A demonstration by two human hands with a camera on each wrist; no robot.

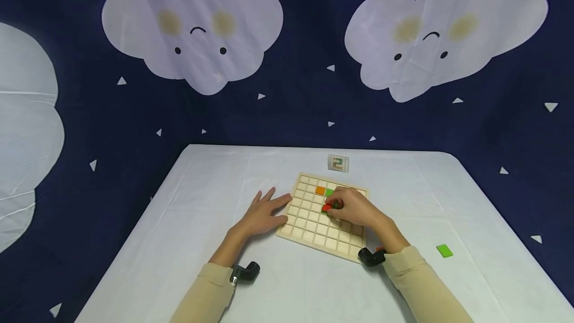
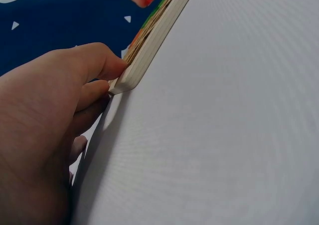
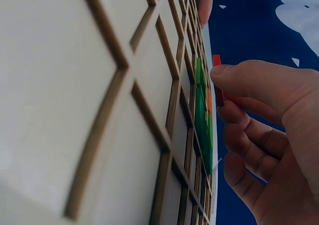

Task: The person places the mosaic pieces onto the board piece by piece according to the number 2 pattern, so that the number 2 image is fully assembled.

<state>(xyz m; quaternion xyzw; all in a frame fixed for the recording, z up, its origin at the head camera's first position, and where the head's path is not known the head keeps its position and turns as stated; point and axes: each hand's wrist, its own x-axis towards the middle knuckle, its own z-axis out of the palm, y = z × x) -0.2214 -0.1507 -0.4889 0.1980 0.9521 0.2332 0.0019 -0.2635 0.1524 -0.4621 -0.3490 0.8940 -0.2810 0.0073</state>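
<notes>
A wooden grid board (image 1: 309,226) lies slightly turned on the white table. Spread fingers of my left hand (image 1: 261,215) touch its left edge, and the left wrist view shows fingertips against the board's corner. Over the board, my right hand (image 1: 354,207) pinches a red square tile (image 3: 217,85) between thumb and forefinger, held apart from the grid surface. An orange tile (image 1: 320,190) and a green tile (image 1: 329,192) sit side by side in the upper cells. Darker green tiles (image 3: 201,115) also lie in the grid, partly hidden by my right hand in the head view.
A small card with a grid picture (image 1: 338,163) lies behind the board. A loose green tile (image 1: 445,250) rests to the right on the table. Something orange (image 1: 380,249) shows partly behind the right wrist. A dark blue cloth with clouds (image 1: 291,113) hangs behind the table.
</notes>
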